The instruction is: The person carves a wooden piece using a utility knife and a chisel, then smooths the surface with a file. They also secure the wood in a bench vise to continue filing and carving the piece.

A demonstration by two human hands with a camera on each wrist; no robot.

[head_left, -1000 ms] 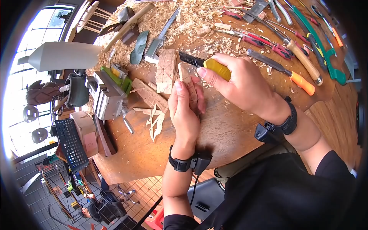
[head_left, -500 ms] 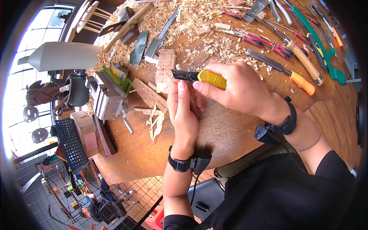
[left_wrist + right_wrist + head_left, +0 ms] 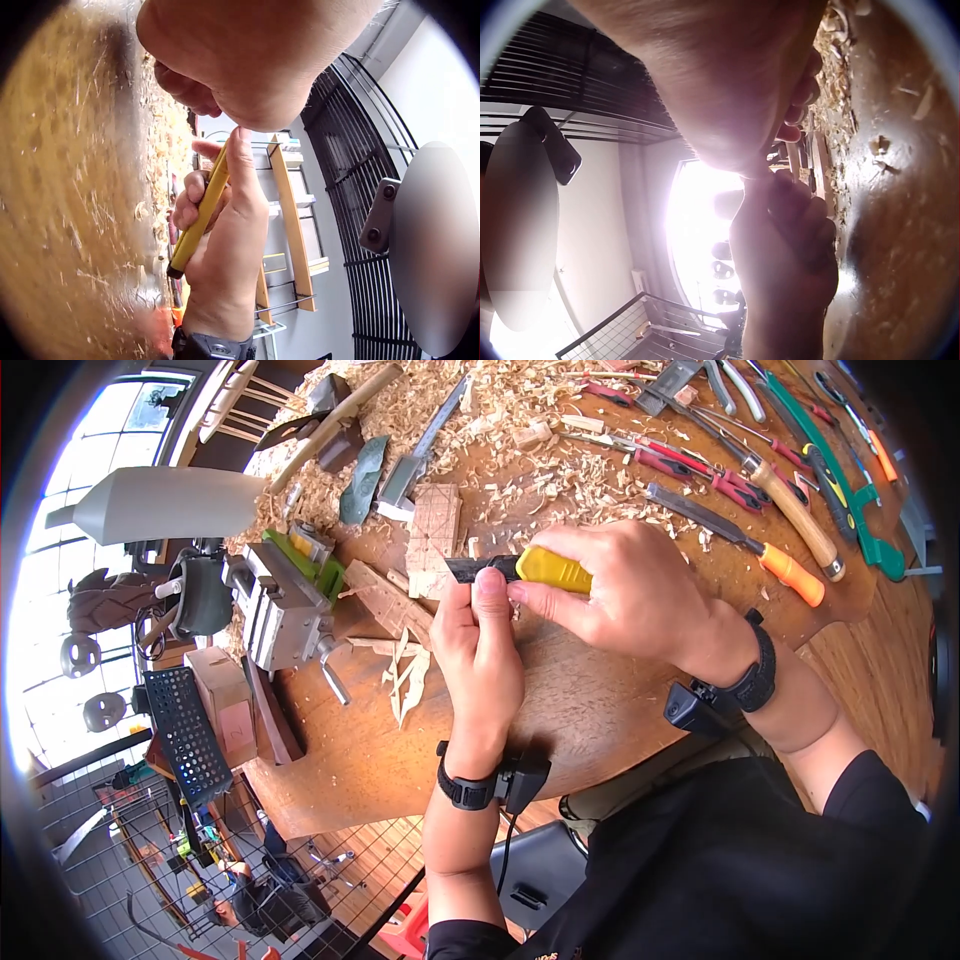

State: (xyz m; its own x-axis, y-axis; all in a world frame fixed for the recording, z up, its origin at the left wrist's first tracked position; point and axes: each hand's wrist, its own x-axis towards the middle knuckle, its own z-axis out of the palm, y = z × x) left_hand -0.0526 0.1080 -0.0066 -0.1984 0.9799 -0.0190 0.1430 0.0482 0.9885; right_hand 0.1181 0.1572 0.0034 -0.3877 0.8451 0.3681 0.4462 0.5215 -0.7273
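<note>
My right hand (image 3: 640, 590) grips a utility knife (image 3: 556, 570) by its yellow handle, with the dark blade (image 3: 466, 569) pointing left. My left hand (image 3: 484, 675) holds a small carved piece of wood (image 3: 473, 547); only its tip shows above the blade, the rest being hidden by blade and fingers. The left thumb (image 3: 491, 582) rests at the back of the blade, close beside the right thumb. In the left wrist view the yellow handle (image 3: 201, 217) slants across the right palm. The right wrist view shows the left hand (image 3: 787, 262) in shadow.
Wood shavings (image 3: 540, 480) cover the back of the workbench (image 3: 590, 710). A marked wood block (image 3: 434, 530) and offcuts lie left of the hands, near a metal vise (image 3: 285, 610). A chisel with an orange handle (image 3: 790, 575), pliers and a green saw (image 3: 880, 555) lie right.
The knife blade has come down from near the wood's top end and across it, covering most of the wood. The left thumb has moved up onto the back of the blade.
</note>
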